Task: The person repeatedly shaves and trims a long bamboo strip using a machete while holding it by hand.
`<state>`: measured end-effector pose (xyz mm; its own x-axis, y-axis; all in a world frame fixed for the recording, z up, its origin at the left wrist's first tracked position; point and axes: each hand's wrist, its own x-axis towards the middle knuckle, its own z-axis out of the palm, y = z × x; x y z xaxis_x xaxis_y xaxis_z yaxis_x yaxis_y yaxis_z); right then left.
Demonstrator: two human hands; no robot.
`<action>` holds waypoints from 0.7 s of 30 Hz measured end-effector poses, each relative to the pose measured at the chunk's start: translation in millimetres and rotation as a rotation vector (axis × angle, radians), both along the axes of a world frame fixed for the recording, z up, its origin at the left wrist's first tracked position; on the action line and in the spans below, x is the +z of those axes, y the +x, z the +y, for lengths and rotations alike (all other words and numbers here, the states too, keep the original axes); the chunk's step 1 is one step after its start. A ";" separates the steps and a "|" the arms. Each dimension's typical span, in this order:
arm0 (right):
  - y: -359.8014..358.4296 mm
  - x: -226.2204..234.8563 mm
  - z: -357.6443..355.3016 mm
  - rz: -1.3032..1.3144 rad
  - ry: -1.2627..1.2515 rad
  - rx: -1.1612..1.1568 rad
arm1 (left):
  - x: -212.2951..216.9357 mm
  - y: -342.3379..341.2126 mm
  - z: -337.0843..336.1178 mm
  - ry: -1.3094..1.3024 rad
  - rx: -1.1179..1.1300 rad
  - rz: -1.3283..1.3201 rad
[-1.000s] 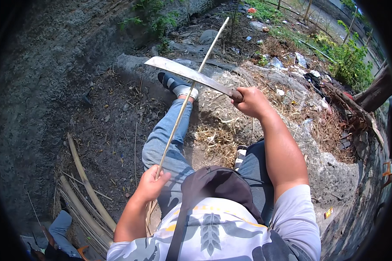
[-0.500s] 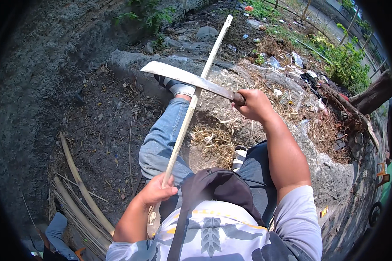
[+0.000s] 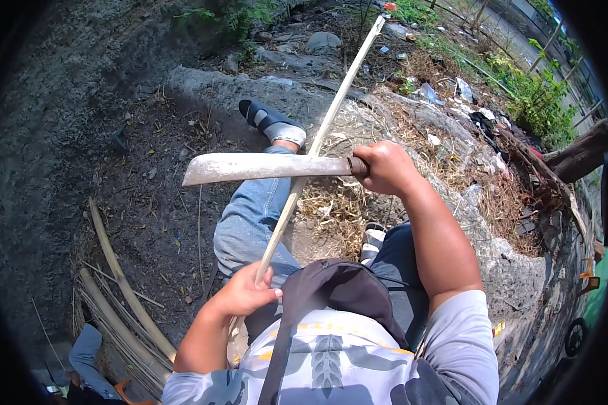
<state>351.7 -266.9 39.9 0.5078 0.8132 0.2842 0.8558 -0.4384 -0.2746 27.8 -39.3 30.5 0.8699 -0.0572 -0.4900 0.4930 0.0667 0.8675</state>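
A machete (image 3: 257,167) with a broad pale blade lies across a long peeled wooden stick (image 3: 338,101). My right hand (image 3: 387,167) is wrapped round the machete's dark handle, and the blade points left. The stick slants from beside my waist up to the far right, passing under the blade near its handle end. Around the stick's lower part my left hand (image 3: 246,290) is closed, thumb outward. Below that hand, part of the stick is hidden by my arm and shirt. My left leg (image 3: 250,226), in jeans, stretches out beneath the stick and blade.
Several long cut stems (image 3: 118,270) lie at the lower left, near another person's leg (image 3: 88,358). A rough wall (image 3: 40,135) rises at left. Rock, dry straw (image 3: 338,216) and litter (image 3: 463,91) spread ahead and right, with a log (image 3: 581,152) at far right.
The machete has come nearer to me along the stick, its tip swinging down and left. The stick's far end has shifted up and right. Both hands keep their holds.
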 end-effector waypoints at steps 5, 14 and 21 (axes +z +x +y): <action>-6.5 -2.1 8.6 0.008 0.052 0.032 | -16.1 -5.3 5.8 -0.006 -0.002 0.011; -4.2 -4.5 13.1 0.164 -0.167 -0.014 | -5.6 -4.3 5.9 -0.004 0.055 0.037; -18.0 10.7 16.4 0.103 -0.022 0.015 | -11.4 6.7 4.9 0.046 0.062 0.054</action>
